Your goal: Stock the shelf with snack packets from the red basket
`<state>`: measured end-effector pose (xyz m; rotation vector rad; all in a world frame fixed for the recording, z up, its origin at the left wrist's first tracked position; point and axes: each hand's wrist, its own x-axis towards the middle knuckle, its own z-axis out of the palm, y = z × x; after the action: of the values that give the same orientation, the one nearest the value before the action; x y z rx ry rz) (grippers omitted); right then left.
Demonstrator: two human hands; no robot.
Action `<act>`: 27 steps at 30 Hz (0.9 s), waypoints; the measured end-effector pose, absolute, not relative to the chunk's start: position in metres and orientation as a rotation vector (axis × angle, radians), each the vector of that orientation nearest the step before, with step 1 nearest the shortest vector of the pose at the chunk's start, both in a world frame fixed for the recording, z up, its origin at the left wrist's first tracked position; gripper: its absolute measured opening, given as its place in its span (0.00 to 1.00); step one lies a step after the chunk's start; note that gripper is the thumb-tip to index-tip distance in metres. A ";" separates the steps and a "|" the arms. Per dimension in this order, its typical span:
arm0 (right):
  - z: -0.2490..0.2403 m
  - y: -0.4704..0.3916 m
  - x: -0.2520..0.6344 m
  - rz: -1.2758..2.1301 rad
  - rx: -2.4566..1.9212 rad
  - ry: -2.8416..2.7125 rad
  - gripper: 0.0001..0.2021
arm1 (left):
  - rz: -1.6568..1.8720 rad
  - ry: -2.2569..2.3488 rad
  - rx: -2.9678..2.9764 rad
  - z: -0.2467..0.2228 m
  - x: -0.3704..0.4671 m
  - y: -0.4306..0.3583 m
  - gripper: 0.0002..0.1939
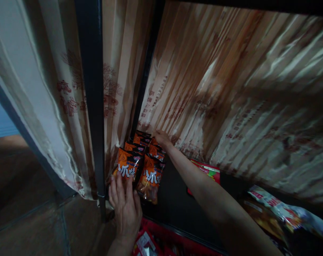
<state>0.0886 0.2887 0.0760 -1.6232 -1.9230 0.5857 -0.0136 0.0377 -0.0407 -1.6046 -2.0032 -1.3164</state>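
Orange and black snack bags (151, 177) stand upright in two rows at the left end of a dark shelf (174, 199). My left hand (125, 204) lies with fingers apart against the lower front of the left row's front snack bag (128, 163). Reaching to the back of the right row, my right hand (163, 139) is by a rear snack bag (156, 149). Its fingers are bent and partly hidden, so what it grips, if anything, does not show.
A red and green packet (211, 172) lies behind my right forearm. Further right are a white and red snack bag (273, 204) and a brown bag (265, 217). Red packages (148, 245) sit below the shelf edge. A black post (90, 89) and printed curtains (193, 71) bound the shelf.
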 end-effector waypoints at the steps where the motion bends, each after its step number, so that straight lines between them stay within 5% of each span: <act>1: 0.076 0.287 0.087 0.563 -1.621 -1.965 0.13 | -1.308 -2.016 -1.593 -0.041 -0.015 0.039 0.26; 14: 0.054 0.314 0.069 0.475 -1.693 -2.101 0.07 | -1.323 -2.107 -1.579 -0.048 -0.020 0.047 0.28; 22: 0.049 0.322 0.055 0.850 -1.721 -1.836 0.04 | -1.307 -2.132 -1.611 -0.051 -0.023 0.047 0.28; 27: 0.051 0.320 0.043 1.114 -1.723 -1.661 0.13 | -1.312 -2.133 -1.623 -0.051 -0.024 0.048 0.28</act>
<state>0.0435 0.3204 0.0515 -1.7228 -1.6613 1.1144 -0.0240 0.0480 -0.0513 -1.6228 -2.1334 -1.3122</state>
